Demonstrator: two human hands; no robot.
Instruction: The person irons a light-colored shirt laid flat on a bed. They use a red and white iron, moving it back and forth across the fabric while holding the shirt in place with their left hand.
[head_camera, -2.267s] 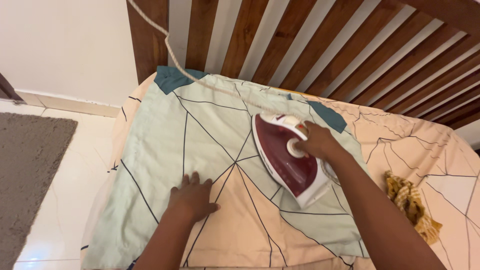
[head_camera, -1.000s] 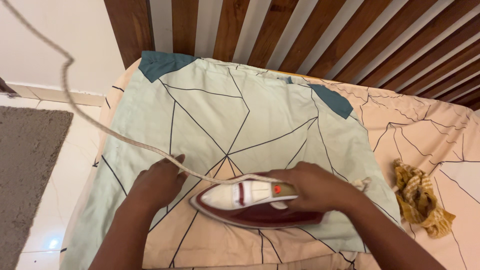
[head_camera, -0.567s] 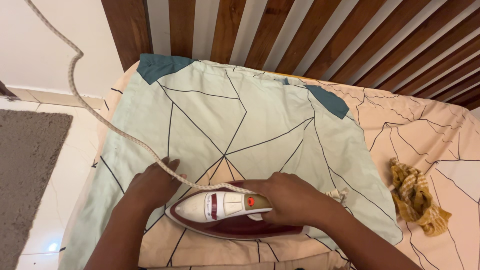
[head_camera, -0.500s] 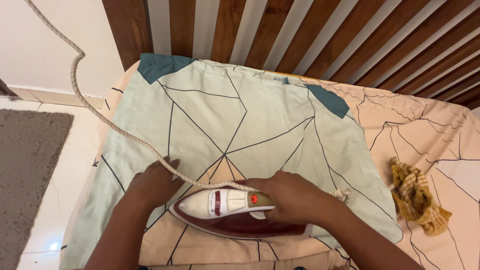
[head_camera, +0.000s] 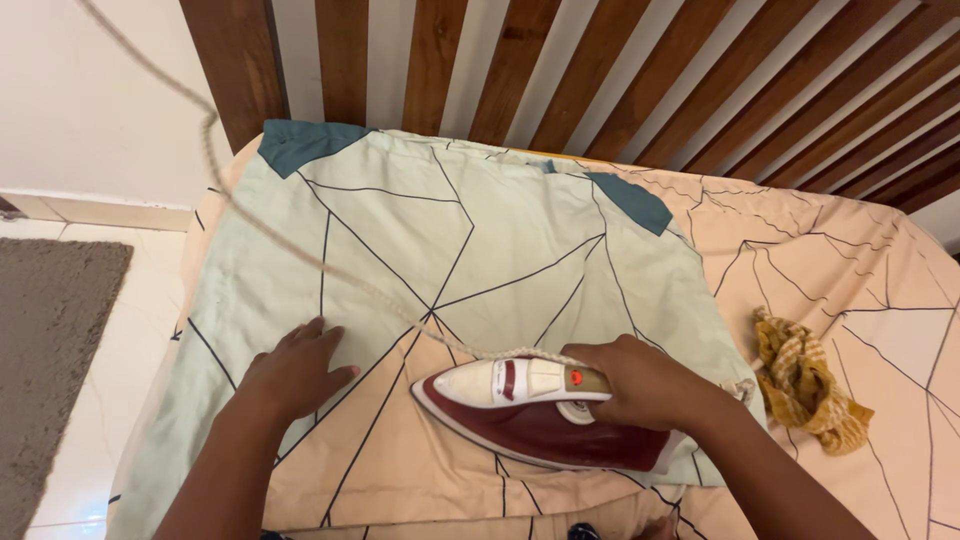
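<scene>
Both of my hands are down on the pillowcase (head_camera: 440, 250), the pale green one with dark lines and teal corners, spread flat on the bed (head_camera: 850, 260). My right hand (head_camera: 645, 385) is closed around the handle of the maroon and white iron (head_camera: 540, 415), which sits sole-down on the peach panel near the pillowcase's near edge, nose pointing toward my left hand (head_camera: 295, 370). That hand lies open, palm down, fingers spread, pinning the cloth just left of the iron's nose.

I judge this as the pressing stroke along the near edge. Any further pass calls for the left hand to stay clear of the hot nose while keeping the fabric taut.

From the head view, the braided cord (head_camera: 300, 245) runs from the iron's handle up across the pillowcase toward the upper left, so it could drag over the fabric. A crumpled yellow cloth (head_camera: 805, 380) lies right of the pillowcase, apart from it. Behind it stands the slatted wooden headboard (head_camera: 600, 70); a grey rug (head_camera: 50, 350) lies on the floor to its left.
</scene>
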